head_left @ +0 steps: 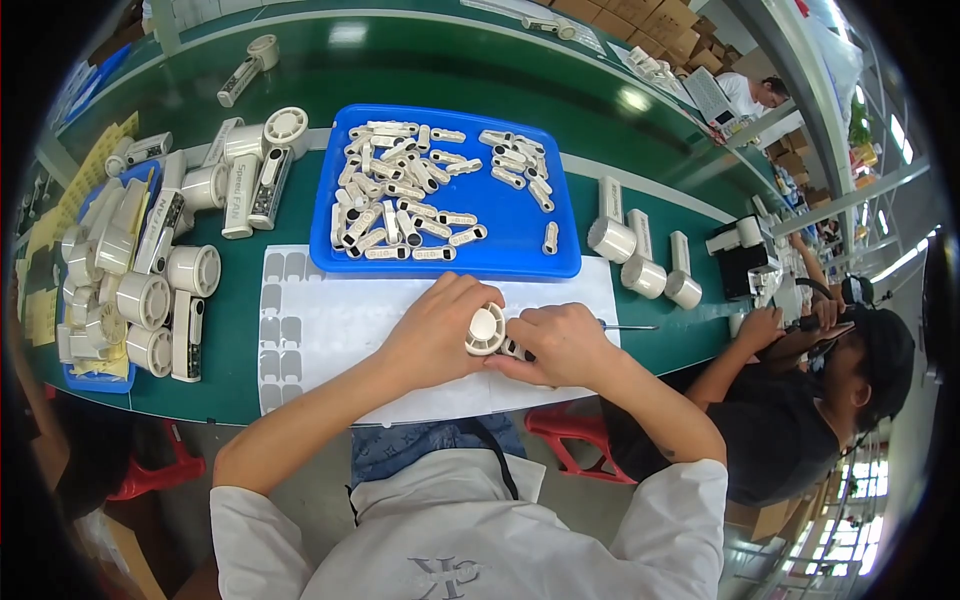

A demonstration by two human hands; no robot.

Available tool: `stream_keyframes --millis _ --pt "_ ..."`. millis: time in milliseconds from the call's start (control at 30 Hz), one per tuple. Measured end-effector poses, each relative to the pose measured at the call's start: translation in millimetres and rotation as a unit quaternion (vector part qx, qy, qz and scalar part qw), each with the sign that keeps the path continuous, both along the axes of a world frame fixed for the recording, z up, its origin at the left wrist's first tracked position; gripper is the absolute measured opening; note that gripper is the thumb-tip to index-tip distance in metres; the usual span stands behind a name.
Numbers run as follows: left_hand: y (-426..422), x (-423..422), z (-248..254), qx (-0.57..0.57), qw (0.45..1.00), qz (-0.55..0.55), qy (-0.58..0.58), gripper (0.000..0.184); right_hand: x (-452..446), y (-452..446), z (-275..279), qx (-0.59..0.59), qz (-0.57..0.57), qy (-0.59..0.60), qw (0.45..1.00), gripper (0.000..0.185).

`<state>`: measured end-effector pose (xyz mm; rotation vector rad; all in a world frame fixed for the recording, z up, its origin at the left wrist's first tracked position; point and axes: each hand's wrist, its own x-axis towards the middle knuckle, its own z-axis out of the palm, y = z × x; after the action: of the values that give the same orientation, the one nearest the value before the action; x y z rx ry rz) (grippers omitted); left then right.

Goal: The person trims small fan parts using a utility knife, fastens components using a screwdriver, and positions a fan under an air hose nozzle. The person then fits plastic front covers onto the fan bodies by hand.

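Observation:
A white handheld fan (486,330) with a round, slotted head is between my hands, above the white sheet near the table's front edge. My left hand (437,332) is closed around the fan's round head. My right hand (560,343) grips it lower down, thumb and fingers on the handle, most of which they hide. Just past my right hand, a screwdriver's thin metal shaft (632,327) points right; whether it lies on the table or is held I cannot tell. Beyond my hands stands a blue tray (440,268) of small white cover pieces (400,190).
Fans fill a blue bin (100,382) on the left, with more fans (240,180) beside it. Three fan bodies (640,255) lie right of the tray. Grey stickers (281,330) line the sheet's left side. A co-worker (790,400) sits close on my right.

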<state>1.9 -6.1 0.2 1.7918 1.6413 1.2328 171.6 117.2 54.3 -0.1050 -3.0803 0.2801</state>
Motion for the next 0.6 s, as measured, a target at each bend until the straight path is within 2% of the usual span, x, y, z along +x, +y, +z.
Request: stream_keyframes --millis 300,467,533,600 --pt "-2 0 -2 0.032 0.999 0.003 0.012 0.056 -1 2 -9 -0.138 -0.009 0.04 0.99 0.037" --pt "-3 1 -8 0.028 0.999 0.014 0.005 0.056 1 3 -14 -0.16 -0.025 0.054 0.985 0.041" --pt "-1 0 -4 0.013 1.0 0.011 -0.01 0.057 2 5 -7 -0.14 -0.047 -0.021 0.989 0.04" --pt "0 -5 1 -0.005 1.0 0.003 -0.008 0.059 7 9 14 -0.162 -0.06 -0.022 0.985 0.038"
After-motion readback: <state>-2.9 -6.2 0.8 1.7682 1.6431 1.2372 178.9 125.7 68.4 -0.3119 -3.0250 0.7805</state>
